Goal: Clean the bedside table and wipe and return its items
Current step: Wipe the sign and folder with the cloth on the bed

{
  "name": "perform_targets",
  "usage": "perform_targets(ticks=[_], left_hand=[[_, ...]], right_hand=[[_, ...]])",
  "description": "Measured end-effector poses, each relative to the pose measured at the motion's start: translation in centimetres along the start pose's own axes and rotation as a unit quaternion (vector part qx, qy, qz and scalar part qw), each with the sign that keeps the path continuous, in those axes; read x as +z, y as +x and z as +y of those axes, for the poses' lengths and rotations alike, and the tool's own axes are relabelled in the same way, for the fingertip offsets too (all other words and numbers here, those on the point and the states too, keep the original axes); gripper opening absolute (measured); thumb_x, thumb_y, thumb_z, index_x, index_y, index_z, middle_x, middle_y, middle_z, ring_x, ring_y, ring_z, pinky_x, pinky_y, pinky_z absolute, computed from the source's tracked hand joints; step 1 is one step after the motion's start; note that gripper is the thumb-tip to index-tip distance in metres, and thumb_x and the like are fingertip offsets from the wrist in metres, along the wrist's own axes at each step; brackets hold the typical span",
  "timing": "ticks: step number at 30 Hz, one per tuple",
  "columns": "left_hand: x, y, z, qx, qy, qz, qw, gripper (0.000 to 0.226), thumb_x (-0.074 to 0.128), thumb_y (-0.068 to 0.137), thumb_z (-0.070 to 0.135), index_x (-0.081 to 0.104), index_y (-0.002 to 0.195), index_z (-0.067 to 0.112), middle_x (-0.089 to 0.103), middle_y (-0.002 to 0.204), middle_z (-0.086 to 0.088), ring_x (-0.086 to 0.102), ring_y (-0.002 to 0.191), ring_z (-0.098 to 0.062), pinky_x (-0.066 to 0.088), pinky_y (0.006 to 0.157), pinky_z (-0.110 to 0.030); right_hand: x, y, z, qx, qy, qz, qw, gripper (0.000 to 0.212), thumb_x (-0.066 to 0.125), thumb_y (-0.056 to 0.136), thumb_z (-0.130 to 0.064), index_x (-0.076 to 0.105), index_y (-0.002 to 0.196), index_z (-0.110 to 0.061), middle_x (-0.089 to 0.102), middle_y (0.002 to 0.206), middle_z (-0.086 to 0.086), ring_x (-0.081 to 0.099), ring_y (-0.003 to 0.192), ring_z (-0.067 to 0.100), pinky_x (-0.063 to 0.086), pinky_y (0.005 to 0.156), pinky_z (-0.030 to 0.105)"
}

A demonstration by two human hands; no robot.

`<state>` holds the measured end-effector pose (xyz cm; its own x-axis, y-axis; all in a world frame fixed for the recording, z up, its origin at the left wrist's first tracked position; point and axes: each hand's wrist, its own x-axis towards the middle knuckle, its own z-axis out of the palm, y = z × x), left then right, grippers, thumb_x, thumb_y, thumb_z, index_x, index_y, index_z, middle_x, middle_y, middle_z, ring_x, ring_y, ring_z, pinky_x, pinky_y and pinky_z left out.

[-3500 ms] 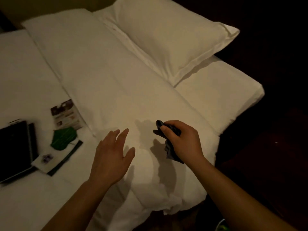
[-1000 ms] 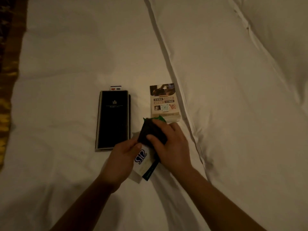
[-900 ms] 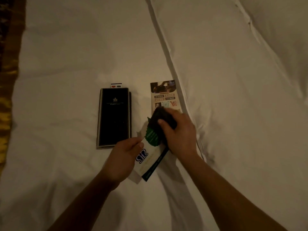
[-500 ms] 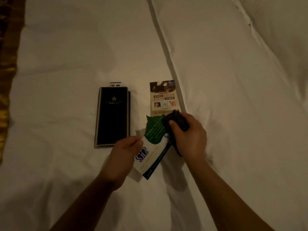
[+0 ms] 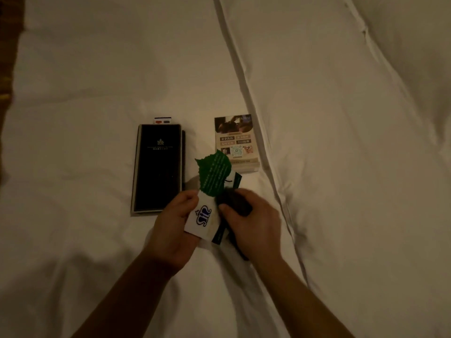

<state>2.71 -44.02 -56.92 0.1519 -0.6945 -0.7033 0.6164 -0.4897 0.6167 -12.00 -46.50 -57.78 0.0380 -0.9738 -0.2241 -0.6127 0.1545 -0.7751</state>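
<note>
Both forearms reach in from 6 o'clock over the bed. The left hand grasps a card, white with a blue crest. Its thumb lies on the card's upper left edge and its fingers are under it, so the card sits tilted just above the sheet. A green leaf tag with pale print sticks out past the card's top toward 12 o'clock. A dark green strip shows behind the tag at its 3 o'clock, and a dark green edge also shows at the card's lower right corner.

The right hand is clenched round a dark cloth, bunched under thumb and fingers. The cloth touches the card's right side, at 3 o'clock of the crest, and a tail of it hangs out below the palm toward 6 o'clock.

At 10 o'clock of the card a black folder lies flat on the sheet, its long sides running 12 to 6, with a small gold emblem near its top. A small white tab with a red and a blue spot peeks out past the folder's top edge; I cannot tell what it is.

At 12 o'clock of the hands lies a leaflet, with a photo on top and a QR code lower down. The leaf tag's tip crosses its lower left corner as I see it; whether they touch I cannot tell. The leaflet sits just beside the folded edge of the duvet, which runs from 12 o'clock down toward 5 o'clock
</note>
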Motion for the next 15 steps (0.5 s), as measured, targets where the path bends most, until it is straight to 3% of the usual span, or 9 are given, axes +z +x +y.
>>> perform_targets(ticks=[3,4,6,7,11,15], left_hand=[[0.7,-0.2,0.5,-0.040,-0.044,0.009,0.998,0.032,0.045,0.100,0.018,0.063,0.125,0.009,0.073,0.106,-0.013,0.072,0.091,-0.025,0.060,0.078,-0.036],[0.7,-0.5,0.6,-0.048,-0.048,0.014,0.998,0.035,0.045,0.101,0.019,0.061,0.130,0.009,0.071,0.112,-0.014,0.070,0.097,-0.027,0.058,0.085,-0.039],[0.6,-0.7,0.5,-0.039,-0.043,0.016,0.998,0.039,0.042,0.102,0.016,0.054,0.138,0.007,0.064,0.128,-0.020,0.062,0.115,-0.032,0.049,0.101,-0.046],[0.6,-0.8,0.4,-0.028,-0.036,0.011,0.999,0.040,0.041,0.102,0.015,0.051,0.139,0.005,0.062,0.131,-0.023,0.060,0.118,-0.035,0.046,0.101,-0.049],[0.9,-0.8,0.1,-0.008,0.005,0.006,1.000,0.036,0.041,0.102,0.014,0.053,0.134,0.004,0.065,0.125,-0.024,0.063,0.104,-0.034,0.049,0.094,-0.050],[1.2,-0.3,-0.2,0.001,0.033,0.005,0.999,0.030,0.046,0.101,0.017,0.065,0.124,0.013,0.076,0.109,-0.010,0.074,0.092,-0.026,0.060,0.076,-0.044]], right_hand=[[1.8,-3.0,-1.7,-0.114,-0.041,-0.076,0.990,0.035,0.059,0.079,-0.054,0.063,0.113,-0.043,0.068,0.087,-0.015,0.060,0.075,0.001,0.049,0.068,0.019],[1.8,-3.3,-1.6,-0.140,-0.065,-0.078,0.985,0.036,0.057,0.079,-0.056,0.062,0.113,-0.044,0.065,0.083,-0.015,0.057,0.072,0.001,0.045,0.064,0.017],[1.1,-2.2,-1.1,-0.116,-0.057,-0.070,0.989,0.040,0.058,0.078,-0.059,0.063,0.115,-0.043,0.068,0.087,-0.013,0.060,0.076,0.003,0.049,0.067,0.023],[0.5,-1.4,-0.8,-0.085,-0.041,-0.057,0.994,0.042,0.059,0.078,-0.059,0.064,0.116,-0.043,0.070,0.092,-0.012,0.063,0.081,0.004,0.053,0.073,0.028],[-1.2,1.7,-0.2,0.015,0.016,0.035,0.999,0.030,0.072,0.081,-0.041,0.070,0.111,-0.036,0.073,0.098,-0.008,0.067,0.086,0.010,0.056,0.078,0.034],[0.6,0.0,-1.7,-0.032,-0.016,0.006,0.999,0.039,0.065,0.077,-0.052,0.068,0.113,-0.037,0.073,0.100,-0.012,0.065,0.086,0.005,0.053,0.078,0.026]])
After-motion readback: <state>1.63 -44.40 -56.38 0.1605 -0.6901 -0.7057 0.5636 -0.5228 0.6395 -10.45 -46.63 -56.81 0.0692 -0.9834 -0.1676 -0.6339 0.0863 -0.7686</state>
